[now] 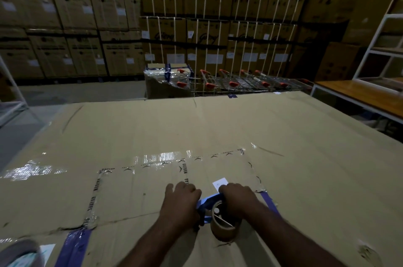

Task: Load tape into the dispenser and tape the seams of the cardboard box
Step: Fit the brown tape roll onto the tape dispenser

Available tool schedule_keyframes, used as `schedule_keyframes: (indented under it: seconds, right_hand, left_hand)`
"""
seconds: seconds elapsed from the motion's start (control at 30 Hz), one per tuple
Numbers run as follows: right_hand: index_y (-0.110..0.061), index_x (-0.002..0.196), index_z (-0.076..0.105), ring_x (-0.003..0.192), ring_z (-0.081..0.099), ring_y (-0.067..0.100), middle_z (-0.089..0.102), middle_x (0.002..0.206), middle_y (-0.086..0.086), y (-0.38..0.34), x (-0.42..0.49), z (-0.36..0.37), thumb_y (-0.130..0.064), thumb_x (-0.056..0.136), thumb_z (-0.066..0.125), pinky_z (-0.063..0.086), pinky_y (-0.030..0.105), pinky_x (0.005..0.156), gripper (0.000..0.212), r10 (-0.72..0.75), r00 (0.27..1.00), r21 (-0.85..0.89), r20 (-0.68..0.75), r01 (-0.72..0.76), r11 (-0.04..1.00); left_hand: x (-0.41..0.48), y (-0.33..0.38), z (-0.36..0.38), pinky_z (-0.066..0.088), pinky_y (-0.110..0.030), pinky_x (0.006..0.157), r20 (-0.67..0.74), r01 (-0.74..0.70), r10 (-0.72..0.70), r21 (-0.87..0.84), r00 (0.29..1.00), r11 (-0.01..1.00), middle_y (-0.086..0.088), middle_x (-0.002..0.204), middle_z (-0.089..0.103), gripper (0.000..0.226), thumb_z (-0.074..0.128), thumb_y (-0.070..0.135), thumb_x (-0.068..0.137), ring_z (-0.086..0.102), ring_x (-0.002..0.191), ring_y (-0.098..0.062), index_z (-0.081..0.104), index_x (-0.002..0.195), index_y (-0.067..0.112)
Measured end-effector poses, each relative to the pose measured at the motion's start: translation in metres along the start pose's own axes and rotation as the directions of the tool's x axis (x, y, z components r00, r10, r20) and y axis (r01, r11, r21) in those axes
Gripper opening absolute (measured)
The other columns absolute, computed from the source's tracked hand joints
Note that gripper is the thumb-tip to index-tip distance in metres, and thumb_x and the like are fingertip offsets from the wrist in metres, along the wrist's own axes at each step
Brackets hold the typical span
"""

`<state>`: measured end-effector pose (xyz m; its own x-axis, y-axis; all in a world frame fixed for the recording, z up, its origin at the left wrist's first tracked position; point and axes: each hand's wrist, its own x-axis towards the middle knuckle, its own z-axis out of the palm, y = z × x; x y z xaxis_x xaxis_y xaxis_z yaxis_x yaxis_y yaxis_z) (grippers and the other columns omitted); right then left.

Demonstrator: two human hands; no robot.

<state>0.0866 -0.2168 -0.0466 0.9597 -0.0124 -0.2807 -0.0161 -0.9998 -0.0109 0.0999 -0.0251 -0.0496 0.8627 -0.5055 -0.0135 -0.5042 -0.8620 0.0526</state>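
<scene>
Low in the centre of the frame, both hands meet on a blue hand-held tape dispenser [207,203] that rests on the broad flat brown cardboard box [218,127] filling the lower half of the view. The left hand [180,200] lies palm down over the dispenser's left end, fingers bent and spread onto the cardboard, pressing rather than clearly gripping. The right hand [236,198] is curled closed around the dispenser's handle, knuckles up. A brown roll of packing tape [224,223] sits on the dispenser just below the right hand, its open core facing the camera.

Above the hands, clear printed tape [165,163] outlines a rectangular patch on the box, glinting under the light. A small white label [220,182] is stuck just above the right hand. A strip of blue tape [269,201] runs out from under the right wrist, and another blue strip [74,247] lies at the lower left.

Across the upper frame stand stacked brown cartons [72,22], with a row of metal shopping trolleys with orange handles [244,81] in front of them
</scene>
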Motion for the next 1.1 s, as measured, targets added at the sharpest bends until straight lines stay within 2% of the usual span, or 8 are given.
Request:
schedule_keyframes:
  seconds: [0.1, 0.2, 0.27, 0.4, 0.57, 0.73, 0.83, 1.1]
  right_hand:
    - [-0.018, 0.113, 0.054, 0.101, 0.059, 0.027, 0.057, 0.108, 0.006, -0.002, -0.002, -0.007, -0.035, 0.082, 0.067, 0.045, 0.039, 0.088, 0.038, 0.021, 0.999, 0.016, -0.032, -0.02, 1.0]
    - [-0.013, 0.113, 0.055, 0.103, 0.058, 0.026, 0.056, 0.113, 0.008, -0.003, -0.005, -0.015, -0.028, 0.08, 0.069, 0.048, 0.036, 0.084, 0.038, 0.036, 0.999, 0.072, -0.027, -0.034, 0.997]
    - [-0.011, 0.114, 0.052, 0.098, 0.057, 0.024, 0.057, 0.115, 0.01, -0.004, -0.006, -0.017, -0.027, 0.075, 0.074, 0.049, 0.033, 0.077, 0.048, 0.065, 0.998, 0.158, 0.015, -0.067, 0.985]
    - [-0.01, 0.118, 0.037, 0.084, 0.056, 0.021, 0.056, 0.109, 0.011, -0.012, -0.018, -0.024, -0.032, 0.072, 0.078, 0.049, 0.028, 0.059, 0.065, 0.102, 0.976, 0.436, 0.191, -0.178, 0.882]
    - [-0.016, 0.098, 0.047, 0.072, 0.055, 0.02, 0.055, 0.087, 0.007, -0.017, -0.033, -0.034, -0.036, 0.075, 0.077, 0.049, 0.037, 0.065, 0.043, 0.046, 0.962, 0.733, 0.271, -0.237, 0.637]
    - [-0.007, 0.111, 0.066, 0.091, 0.07, 0.036, 0.069, 0.105, 0.02, -0.016, -0.041, -0.043, -0.048, 0.089, 0.064, 0.06, 0.047, 0.08, 0.047, 0.128, 0.954, 0.903, 0.27, -0.297, 0.311]
    - [-0.009, 0.11, 0.071, 0.087, 0.073, 0.034, 0.074, 0.106, 0.02, -0.018, -0.046, -0.046, -0.042, 0.086, 0.066, 0.059, 0.041, 0.073, 0.041, 0.127, 0.933, 0.925, 0.337, -0.353, 0.139]
    - [-0.018, 0.084, 0.082, 0.092, 0.065, 0.03, 0.078, 0.095, 0.007, -0.025, -0.063, -0.058, -0.055, 0.09, 0.054, 0.044, 0.041, 0.086, 0.046, 0.023, 0.939, 0.939, 0.343, -0.343, -0.003]
  left_hand:
    - [-0.035, 0.036, -0.004, 0.041, -0.031, 0.078, -0.126, 0.158, -0.202, -0.295, 0.971, 0.942, 0.006, 0.101, 0.064, 0.024, 0.053, 0.046, 0.085, 0.058, 0.098, -0.018, 0.064, 0.095, 0.028]
    - [-0.059, 0.069, 0.01, 0.057, -0.026, 0.072, 0.31, 0.436, -0.337, -0.798, 0.889, 0.416, 0.009, 0.083, 0.071, 0.017, 0.068, 0.044, 0.074, 0.068, 0.08, -0.01, 0.069, 0.074, 0.028]
    - [-0.062, 0.08, 0.025, 0.057, -0.026, 0.074, 0.411, 0.488, -0.344, -0.855, 0.844, 0.177, 0.007, 0.086, 0.072, 0.018, 0.077, 0.04, 0.07, 0.068, 0.083, -0.01, 0.068, 0.076, 0.025]
    - [-0.062, 0.086, 0.036, 0.037, -0.018, 0.052, 0.402, 0.461, -0.476, -0.887, 0.783, 0.009, 0.0, 0.086, 0.066, 0.027, 0.077, 0.027, 0.077, 0.06, 0.075, -0.011, 0.057, 0.09, 0.016]
    - [-0.063, 0.076, 0.038, 0.038, -0.01, 0.043, 0.368, 0.428, -0.53, -0.904, 0.764, -0.011, -0.003, 0.09, 0.067, 0.014, 0.066, 0.012, 0.084, 0.061, 0.074, -0.012, 0.056, 0.089, 0.021]
    - [-0.049, 0.056, 0.044, 0.06, -0.041, 0.07, 0.272, 0.333, -0.505, -0.943, 0.819, 0.031, -0.001, 0.084, 0.071, 0.029, 0.059, 0.007, 0.069, 0.068, 0.078, -0.021, 0.062, 0.085, 0.032]
    - [-0.046, 0.046, 0.024, 0.05, -0.032, 0.064, 0.151, 0.25, -0.494, -0.958, 0.856, 0.141, 0.002, 0.081, 0.066, 0.03, 0.056, -0.001, 0.072, 0.062, 0.077, -0.02, 0.06, 0.082, 0.027]
    - [-0.035, 0.022, 0.002, 0.054, -0.033, 0.066, 0.058, 0.154, -0.328, -0.95, 0.943, 0.273, -0.004, 0.093, 0.072, 0.017, 0.061, 0.013, 0.078, 0.069, 0.085, -0.026, 0.067, 0.085, 0.028]
